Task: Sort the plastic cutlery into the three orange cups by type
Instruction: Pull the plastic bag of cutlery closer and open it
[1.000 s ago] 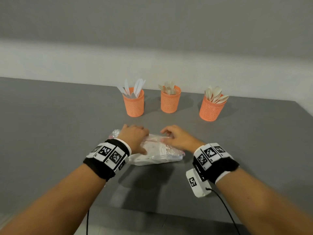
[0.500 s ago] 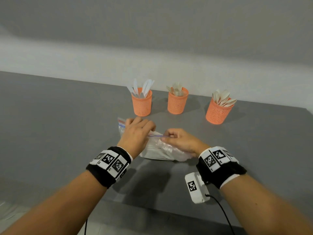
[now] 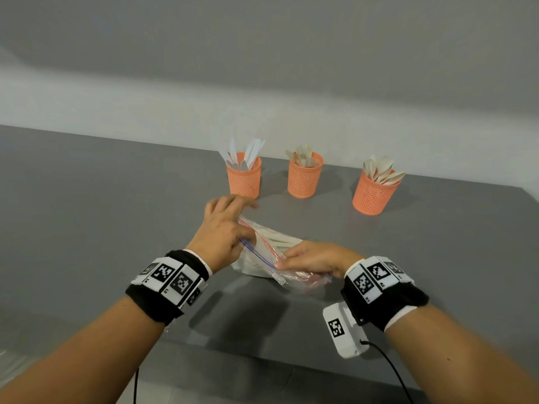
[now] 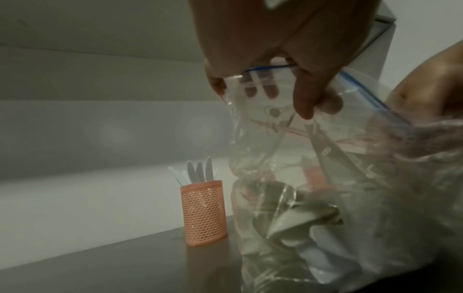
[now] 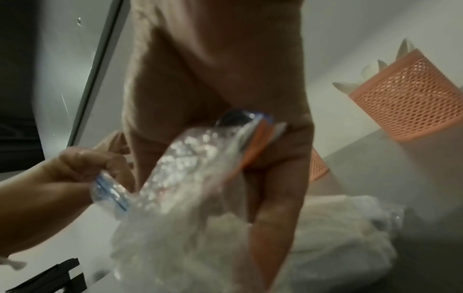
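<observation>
Fingers on one bag, three cups

- The head view is evenly and softly lit from above; the grey table shows no glare.
- Soft shadows fall toward the viewer beneath both forearms, and short ones lie beside the three orange cups.
- The wide lens bows the wall line and stretches the forearms at the lower corners.
- The left hand is smeared at the fingertips.
- The left wrist view is dim and greyish, its clear bag hazy.
- The right wrist view is blurred, with speckled highlights on the crumpled plastic.
</observation>
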{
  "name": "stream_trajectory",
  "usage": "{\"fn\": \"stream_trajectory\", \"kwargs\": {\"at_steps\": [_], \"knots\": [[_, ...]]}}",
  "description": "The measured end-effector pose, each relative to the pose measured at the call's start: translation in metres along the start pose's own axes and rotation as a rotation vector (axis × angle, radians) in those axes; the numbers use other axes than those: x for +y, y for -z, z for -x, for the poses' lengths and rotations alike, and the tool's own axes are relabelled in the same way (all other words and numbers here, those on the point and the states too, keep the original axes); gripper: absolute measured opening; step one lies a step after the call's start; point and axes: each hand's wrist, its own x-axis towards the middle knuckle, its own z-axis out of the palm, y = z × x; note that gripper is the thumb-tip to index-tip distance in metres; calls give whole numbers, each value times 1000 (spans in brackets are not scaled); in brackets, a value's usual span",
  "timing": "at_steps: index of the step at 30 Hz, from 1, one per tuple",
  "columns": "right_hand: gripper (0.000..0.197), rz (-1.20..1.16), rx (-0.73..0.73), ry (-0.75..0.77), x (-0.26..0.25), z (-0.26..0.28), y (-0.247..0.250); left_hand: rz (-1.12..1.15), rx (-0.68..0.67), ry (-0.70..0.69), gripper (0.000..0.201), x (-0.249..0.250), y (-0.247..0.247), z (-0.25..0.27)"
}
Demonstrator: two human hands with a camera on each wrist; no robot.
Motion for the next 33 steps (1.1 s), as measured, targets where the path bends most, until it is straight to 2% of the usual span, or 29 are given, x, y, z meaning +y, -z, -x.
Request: {"fn": "stream_trajectory", "kwargs": {"at_steps": [3, 5, 8, 9, 11, 13, 14, 15, 17, 18, 19, 21, 23, 25, 27, 29, 31, 33], "knots": [[13, -70, -1, 32, -3, -4, -4, 46, 7, 73, 21, 2, -2, 0], [23, -143, 34, 16, -4, -7, -6, 77, 12, 112, 20, 4, -4, 0], [23, -93, 232, 3, -6, -15, -7, 198, -5, 236, 24, 7, -5, -3], [20, -110, 330, -10, -6, -18, -5, 267, -62, 321, 23, 9, -3, -5], [17, -315, 502, -24, -4, -22, 6, 368, -317, 475, 13, 9, 3, -6], [18, -613, 549, 19, 0, -22, 18, 415, -537, 530, 21, 10, 7, -5], [17, -748, 537, 68, 0, -20, 23, 474, -585, 564, 23, 13, 9, -5], [18, -842, 531, 116, 1, -19, 26, 576, -584, 623, 28, 16, 10, -6], [22, -959, 546, 184, 3, -19, 28, 750, -496, 793, 40, 20, 4, -7], [23, -1012, 542, 205, 5, -19, 28, 729, -463, 834, 36, 20, 1, -9], [21, -1066, 528, 218, 7, -19, 28, 598, -463, 807, 32, 18, -5, -11], [17, -1082, 471, 263, 13, -14, 30, 411, -471, 779, 39, 14, -16, -13], [34, -909, 417, 289, 23, -10, 33, 362, -426, 757, 38, 11, -24, -13], [53, -568, 437, 247, 35, -9, 36, 405, -319, 756, 34, 7, -28, -14], [52, -285, 521, 165, 47, -8, 37, 592, -171, 907, 27, -2, -32, -20], [33, -175, 541, 110, 58, -7, 36, 877, -73, 1141, 23, -10, -31, -24], [20, -198, 538, 42, 67, -6, 35, 1241, -81, 1299, 23, -16, -28, -28], [14, -352, 478, -70, 72, -5, 34, 1598, -47, 1385, 26, -20, -21, -31]]}}
